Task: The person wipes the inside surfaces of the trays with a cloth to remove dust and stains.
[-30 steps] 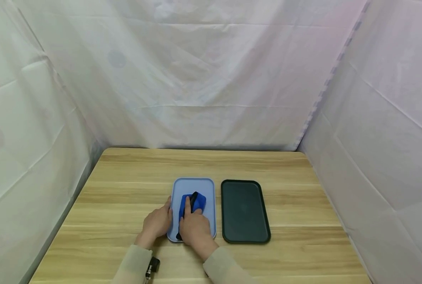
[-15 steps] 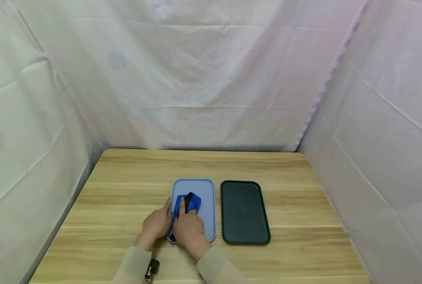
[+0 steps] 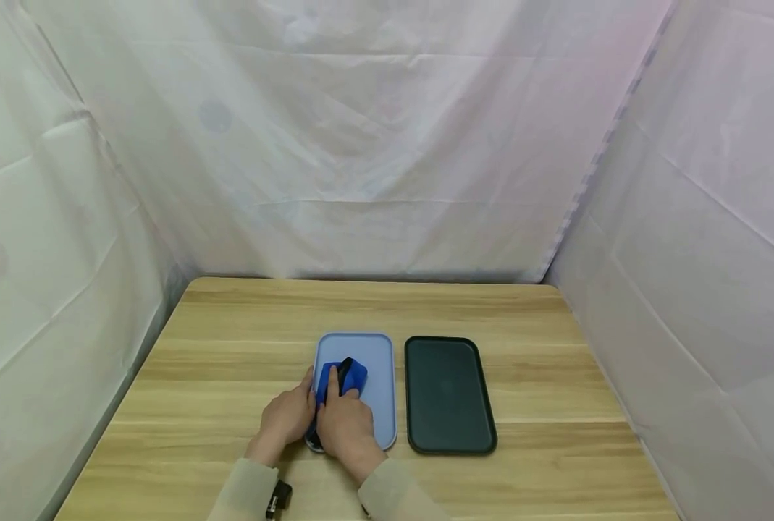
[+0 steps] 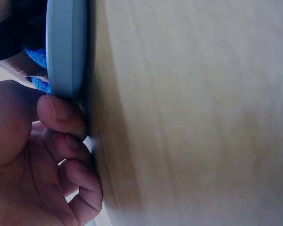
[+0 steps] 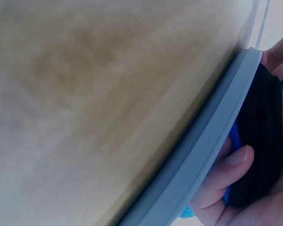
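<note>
A light blue tray point(image 3: 381, 354) lies on the table, left of the centre. My left hand point(image 3: 287, 414) holds the tray by its left edge, and in the left wrist view the fingertips point(image 4: 61, 113) come right up against the grey-blue rim. My right hand point(image 3: 346, 425) grips a blue cloth with a black part point(image 3: 355, 376) on the tray's left half, with the index finger laid along it. Seen from the right wrist, fingers curl round the black part point(image 5: 259, 136). Much of the cloth is hidden beneath the right hand.
A dark green tray point(image 3: 450, 394) lies just right of the light blue one, with a narrow gap between. The wood-grain table point(image 3: 250, 311) is bordered by white sheeting point(image 3: 360, 145) at the back and sides. A small black device point(image 3: 281, 493) shows at the left wrist.
My right hand and the cloth have slid left across the tray to its left side, staying nearly still over the last half second. The left hand keeps its place; the whole view has shifted slightly.
</note>
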{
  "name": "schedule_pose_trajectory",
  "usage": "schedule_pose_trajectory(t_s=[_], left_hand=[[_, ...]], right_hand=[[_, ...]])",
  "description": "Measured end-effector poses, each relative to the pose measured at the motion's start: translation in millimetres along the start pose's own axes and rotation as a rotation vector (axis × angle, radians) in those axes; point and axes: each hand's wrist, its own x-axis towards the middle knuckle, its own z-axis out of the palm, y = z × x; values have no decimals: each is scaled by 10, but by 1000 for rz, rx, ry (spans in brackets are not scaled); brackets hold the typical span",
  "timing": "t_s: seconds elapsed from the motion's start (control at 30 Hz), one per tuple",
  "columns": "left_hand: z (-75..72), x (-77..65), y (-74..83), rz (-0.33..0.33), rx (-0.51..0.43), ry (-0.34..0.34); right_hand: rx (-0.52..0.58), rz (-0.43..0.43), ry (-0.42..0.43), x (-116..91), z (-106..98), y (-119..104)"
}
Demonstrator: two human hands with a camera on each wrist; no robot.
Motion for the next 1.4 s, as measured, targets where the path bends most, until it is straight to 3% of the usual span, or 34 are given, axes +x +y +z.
schedule_pose_trajectory(t_s=[0.2, 1.03, 1.4], left_hand=[[-6, 0, -5, -21, 3, -6], [-2, 5, -3, 0, 30, -8], [4, 12, 18, -36, 10, -24]], right_hand=[[2, 8, -9, 51, -13, 0], [80, 41, -60, 378, -62, 54], [107, 51, -92, 505, -138, 74]])
